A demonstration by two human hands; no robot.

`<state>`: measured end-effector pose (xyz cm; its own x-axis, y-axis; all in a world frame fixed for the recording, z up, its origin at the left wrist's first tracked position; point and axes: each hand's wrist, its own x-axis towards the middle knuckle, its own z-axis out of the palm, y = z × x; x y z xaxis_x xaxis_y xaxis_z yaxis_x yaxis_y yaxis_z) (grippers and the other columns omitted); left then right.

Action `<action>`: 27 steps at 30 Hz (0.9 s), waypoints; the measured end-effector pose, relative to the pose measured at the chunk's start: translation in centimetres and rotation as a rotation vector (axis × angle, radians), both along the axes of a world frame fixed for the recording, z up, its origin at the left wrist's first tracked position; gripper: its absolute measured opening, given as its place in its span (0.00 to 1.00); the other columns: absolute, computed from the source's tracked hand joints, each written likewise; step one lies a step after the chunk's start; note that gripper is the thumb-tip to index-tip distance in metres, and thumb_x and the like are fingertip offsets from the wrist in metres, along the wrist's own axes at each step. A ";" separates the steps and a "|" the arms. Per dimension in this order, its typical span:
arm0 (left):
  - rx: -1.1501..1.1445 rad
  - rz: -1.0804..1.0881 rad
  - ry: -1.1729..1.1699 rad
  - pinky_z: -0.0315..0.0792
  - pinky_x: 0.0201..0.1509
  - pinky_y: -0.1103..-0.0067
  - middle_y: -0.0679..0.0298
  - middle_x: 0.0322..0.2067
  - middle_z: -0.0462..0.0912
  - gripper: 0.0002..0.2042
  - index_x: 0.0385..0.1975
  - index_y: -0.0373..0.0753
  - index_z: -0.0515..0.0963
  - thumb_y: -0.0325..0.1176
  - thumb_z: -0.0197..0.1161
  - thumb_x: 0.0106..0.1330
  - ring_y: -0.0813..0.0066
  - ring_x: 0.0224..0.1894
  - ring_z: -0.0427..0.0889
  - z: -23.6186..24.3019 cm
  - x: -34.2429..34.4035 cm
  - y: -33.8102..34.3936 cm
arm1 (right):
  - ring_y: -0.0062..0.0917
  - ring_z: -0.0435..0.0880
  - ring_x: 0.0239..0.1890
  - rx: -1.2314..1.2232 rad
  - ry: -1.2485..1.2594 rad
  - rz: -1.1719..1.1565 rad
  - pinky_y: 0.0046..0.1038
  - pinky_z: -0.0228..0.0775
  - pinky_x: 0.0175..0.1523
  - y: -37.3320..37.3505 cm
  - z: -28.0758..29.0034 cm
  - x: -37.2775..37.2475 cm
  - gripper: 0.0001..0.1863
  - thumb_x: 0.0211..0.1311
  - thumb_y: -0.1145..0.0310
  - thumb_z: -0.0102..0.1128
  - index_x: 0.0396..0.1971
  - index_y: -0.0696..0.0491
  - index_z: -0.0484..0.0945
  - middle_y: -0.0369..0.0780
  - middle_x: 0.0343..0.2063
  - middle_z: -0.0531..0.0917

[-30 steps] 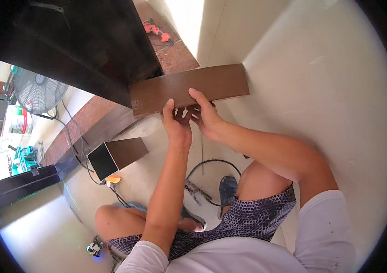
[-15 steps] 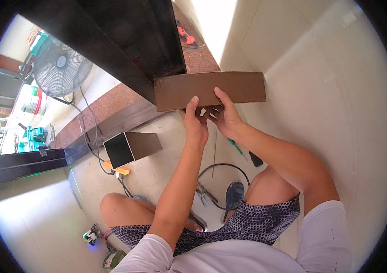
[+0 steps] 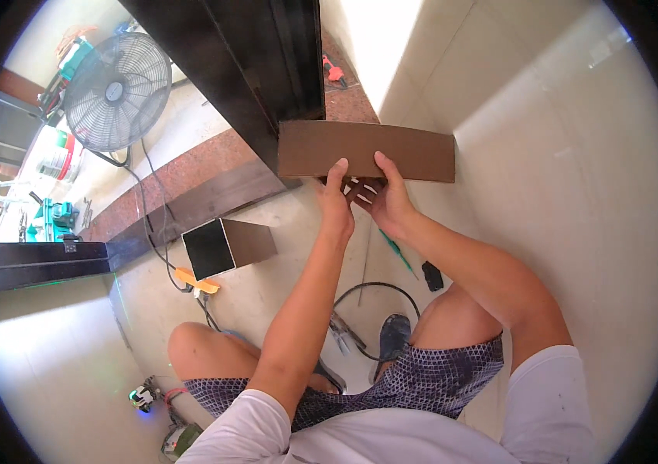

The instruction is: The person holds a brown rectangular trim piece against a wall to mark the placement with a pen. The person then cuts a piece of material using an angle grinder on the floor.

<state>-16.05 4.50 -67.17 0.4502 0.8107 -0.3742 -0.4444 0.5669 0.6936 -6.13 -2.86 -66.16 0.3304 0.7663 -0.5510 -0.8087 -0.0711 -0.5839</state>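
Panel (image 3: 368, 151), brown, rectangular, btwn thumbs & curled fingers of L hand (image 3: 334, 209) & R hand (image 3: 391, 207), gripped at near edge; prob. stiff, lightish, slick; steadier w/ fingers wider apart.

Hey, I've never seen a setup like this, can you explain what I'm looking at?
There's no machine here: these are a person's own bare hands. The view looks down from a camera worn on the head, and its wide fisheye lens bends straight edges. The left hand and right hand share a grip on a long brown rectangular piece. On the pale floor lie a brown box-shaped piece with a dark end, a curved black cable and a thin green tool.
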 end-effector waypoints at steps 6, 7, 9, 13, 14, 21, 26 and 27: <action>-0.061 -0.152 -0.091 0.81 0.57 0.63 0.60 0.55 0.79 0.26 0.61 0.40 0.72 0.50 0.66 0.70 0.65 0.57 0.78 -1.4 -1.8 0.2 | 0.31 0.76 0.58 -0.082 -0.057 -0.144 0.39 0.66 0.69 -0.7 0.1 -3.0 0.35 0.63 0.37 0.70 0.60 0.47 0.75 0.38 0.53 0.79; -0.054 -0.164 -0.101 0.80 0.58 0.61 0.60 0.56 0.80 0.27 0.61 0.40 0.73 0.52 0.64 0.71 0.63 0.57 0.79 -1.3 -1.8 0.1 | 0.31 0.76 0.58 -0.093 -0.084 -0.181 0.38 0.66 0.70 -0.8 0.8 -3.6 0.35 0.63 0.38 0.71 0.60 0.47 0.74 0.38 0.53 0.79; -0.113 -0.173 -0.191 0.82 0.57 0.64 0.59 0.55 0.78 0.27 0.60 0.39 0.73 0.52 0.65 0.71 0.64 0.58 0.78 -0.8 -1.9 -0.4 | 0.30 0.75 0.61 -0.133 -0.139 -0.211 0.38 0.64 0.71 -1.4 1.2 -4.1 0.37 0.62 0.41 0.74 0.62 0.47 0.72 0.37 0.55 0.78; -0.279 -0.236 -0.421 0.76 0.67 0.58 0.58 0.62 0.77 0.34 0.65 0.38 0.71 0.57 0.66 0.69 0.60 0.62 0.78 0.9 -1.3 -1.1 | 0.25 0.74 0.59 -0.189 -0.438 -0.473 0.35 0.66 0.66 -2.0 4.2 -6.0 0.35 0.59 0.51 0.81 0.62 0.48 0.75 0.35 0.57 0.77; -0.331 -0.257 -0.491 0.75 0.69 0.56 0.58 0.63 0.77 0.35 0.67 0.38 0.70 0.58 0.66 0.68 0.59 0.62 0.78 1.3 -1.0 -1.3 | 0.26 0.73 0.60 -0.102 -0.516 -0.470 0.35 0.66 0.67 -1.9 5.5 -6.0 0.36 0.58 0.53 0.82 0.62 0.50 0.75 0.37 0.58 0.77; -0.292 -0.112 -0.511 0.69 0.75 0.60 0.60 0.66 0.78 0.35 0.69 0.43 0.71 0.60 0.63 0.68 0.56 0.67 0.76 2.6 2.6 1.2 | 0.29 0.80 0.55 0.211 -0.705 -0.596 0.30 0.82 0.53 3.3 5.5 -1.8 0.49 0.50 0.71 0.87 0.61 0.58 0.54 0.46 0.55 0.74; -0.271 -0.185 -0.496 0.66 0.77 0.62 0.61 0.65 0.77 0.37 0.67 0.43 0.72 0.62 0.66 0.64 0.58 0.67 0.75 0.3 3.7 4.2 | 0.36 0.80 0.60 -0.039 -0.834 -0.596 0.35 0.79 0.62 6.1 4.6 -0.6 0.49 0.50 0.65 0.86 0.61 0.65 0.55 0.52 0.58 0.76; -0.278 -0.172 -0.480 0.67 0.76 0.63 0.61 0.65 0.78 0.37 0.67 0.43 0.72 0.62 0.66 0.64 0.58 0.67 0.75 -0.1 3.7 4.7 | 0.35 0.79 0.61 -0.084 -0.815 -0.557 0.35 0.77 0.64 6.5 4.8 -0.6 0.50 0.50 0.63 0.86 0.61 0.67 0.56 0.52 0.59 0.76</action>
